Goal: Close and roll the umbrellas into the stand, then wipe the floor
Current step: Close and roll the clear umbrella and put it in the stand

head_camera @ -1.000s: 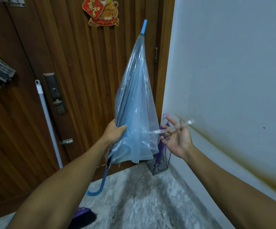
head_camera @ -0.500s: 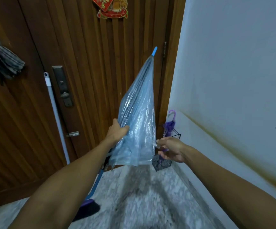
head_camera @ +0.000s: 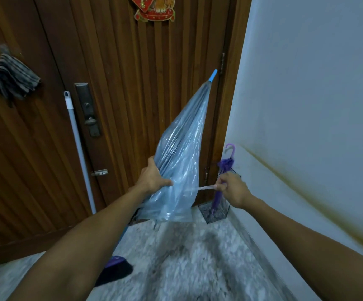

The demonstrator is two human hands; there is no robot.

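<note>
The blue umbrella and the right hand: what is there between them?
In the head view, a thin clear strap spans the gap from the blue umbrella to the right hand, which pinches its end.

My clear blue umbrella (head_camera: 180, 161) is folded, tip tilted up toward the door, its strap (head_camera: 205, 187) pulled out sideways. The purple umbrella (head_camera: 224, 170) stands handle-up in the wire stand (head_camera: 214, 213) on the speckled floor (head_camera: 187, 268).

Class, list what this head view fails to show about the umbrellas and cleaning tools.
- Blue umbrella: handle hidden behind the left forearm.
- Strap: its end hidden inside the right hand.
- Purple umbrella: tip blurred inside the stand.
- Broom head: mostly hidden behind the left arm.
</note>
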